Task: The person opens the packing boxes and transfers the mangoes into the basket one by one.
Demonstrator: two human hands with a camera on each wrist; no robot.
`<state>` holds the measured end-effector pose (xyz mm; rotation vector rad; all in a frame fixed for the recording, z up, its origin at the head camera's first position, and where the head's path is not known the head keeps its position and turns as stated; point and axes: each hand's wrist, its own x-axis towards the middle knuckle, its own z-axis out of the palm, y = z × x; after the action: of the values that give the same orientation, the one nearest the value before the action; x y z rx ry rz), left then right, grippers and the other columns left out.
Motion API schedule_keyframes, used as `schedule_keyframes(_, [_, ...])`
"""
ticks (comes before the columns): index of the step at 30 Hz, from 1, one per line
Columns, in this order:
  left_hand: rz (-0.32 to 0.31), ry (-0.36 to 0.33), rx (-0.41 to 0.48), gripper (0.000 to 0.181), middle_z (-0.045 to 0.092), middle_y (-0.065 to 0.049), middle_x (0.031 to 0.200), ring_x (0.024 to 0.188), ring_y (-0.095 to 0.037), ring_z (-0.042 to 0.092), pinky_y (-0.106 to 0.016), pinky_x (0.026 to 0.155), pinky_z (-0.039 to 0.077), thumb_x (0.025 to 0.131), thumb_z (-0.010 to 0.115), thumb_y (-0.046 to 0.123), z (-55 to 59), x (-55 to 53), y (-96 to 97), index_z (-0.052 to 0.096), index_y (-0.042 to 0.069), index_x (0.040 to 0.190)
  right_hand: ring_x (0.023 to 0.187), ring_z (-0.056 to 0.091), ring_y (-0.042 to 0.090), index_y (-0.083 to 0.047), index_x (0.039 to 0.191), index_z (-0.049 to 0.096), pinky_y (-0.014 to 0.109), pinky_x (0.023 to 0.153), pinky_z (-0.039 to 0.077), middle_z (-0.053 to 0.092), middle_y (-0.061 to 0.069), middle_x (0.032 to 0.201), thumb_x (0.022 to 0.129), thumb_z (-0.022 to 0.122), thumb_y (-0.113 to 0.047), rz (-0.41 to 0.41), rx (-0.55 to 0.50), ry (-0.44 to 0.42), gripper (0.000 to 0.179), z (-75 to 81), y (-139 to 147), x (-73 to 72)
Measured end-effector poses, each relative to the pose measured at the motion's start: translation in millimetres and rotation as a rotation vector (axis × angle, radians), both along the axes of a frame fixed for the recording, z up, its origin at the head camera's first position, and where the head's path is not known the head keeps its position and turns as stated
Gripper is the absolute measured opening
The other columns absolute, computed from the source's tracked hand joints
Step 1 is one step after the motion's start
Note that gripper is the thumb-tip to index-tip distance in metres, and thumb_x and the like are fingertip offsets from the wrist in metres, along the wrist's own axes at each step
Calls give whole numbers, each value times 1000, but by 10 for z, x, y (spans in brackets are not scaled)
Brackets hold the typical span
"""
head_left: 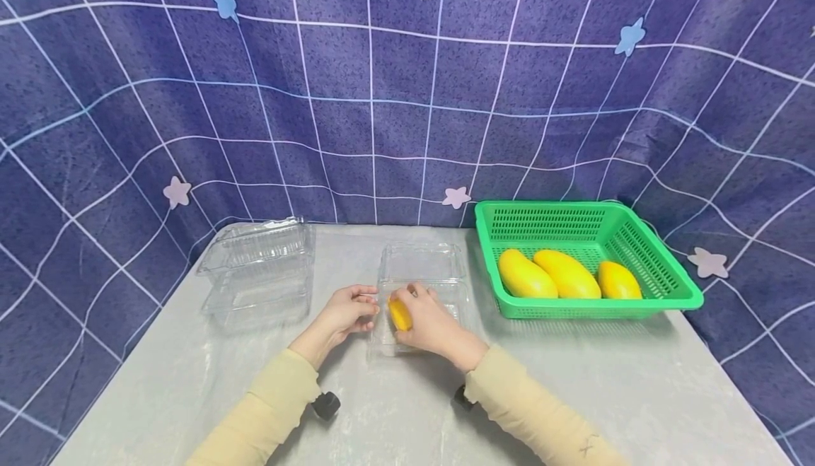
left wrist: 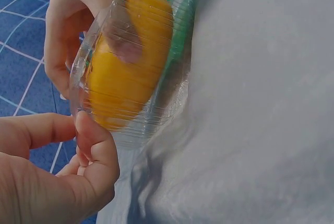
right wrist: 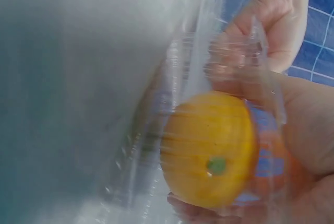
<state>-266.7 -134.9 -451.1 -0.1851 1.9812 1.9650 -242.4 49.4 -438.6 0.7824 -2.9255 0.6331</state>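
A clear plastic clamshell box (head_left: 453,310) stands in the middle of the table with its lid (head_left: 422,264) folded back, away from me. My right hand (head_left: 429,321) grips a yellow mango (head_left: 400,315) inside the base, fingers on the far side and thumb on the near side. Through the ribbed plastic wall, the right wrist view shows the mango's end with a green spot (right wrist: 216,165). At the box's left edge, my left hand (left wrist: 78,164) pinches the rim between thumb and forefinger.
A green plastic basket (head_left: 598,304) at the right holds three more mangoes (head_left: 567,275). More clear clamshell boxes (head_left: 257,275) stand open at the back left. Behind the grey tabletop (head_left: 382,416) hangs a blue curtain (head_left: 407,126) with a grid and stars.
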Motion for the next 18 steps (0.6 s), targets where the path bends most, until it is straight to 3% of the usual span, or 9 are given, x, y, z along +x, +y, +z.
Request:
schedule_keyframes(9, [0,3,-1,45,52,-5,89,69,-12,53,-22,56,51,83,57,-10,-8,4,-18,49,-4,127,102,52,35,-17,121,53,45,69,57,49,17,123,69,80,-24,-11,-8,-2,59,143,67,21])
schedule_keyframes(18, [-11,12,-12,46,54,-6,91,72,-13,54,-23,57,51,83,57,-9,-28,-9,-22,49,-5,128,97,50,30,-17,121,53,38,70,54,49,13,119,70,79,-21,-7,-24,18,58,331,185,41])
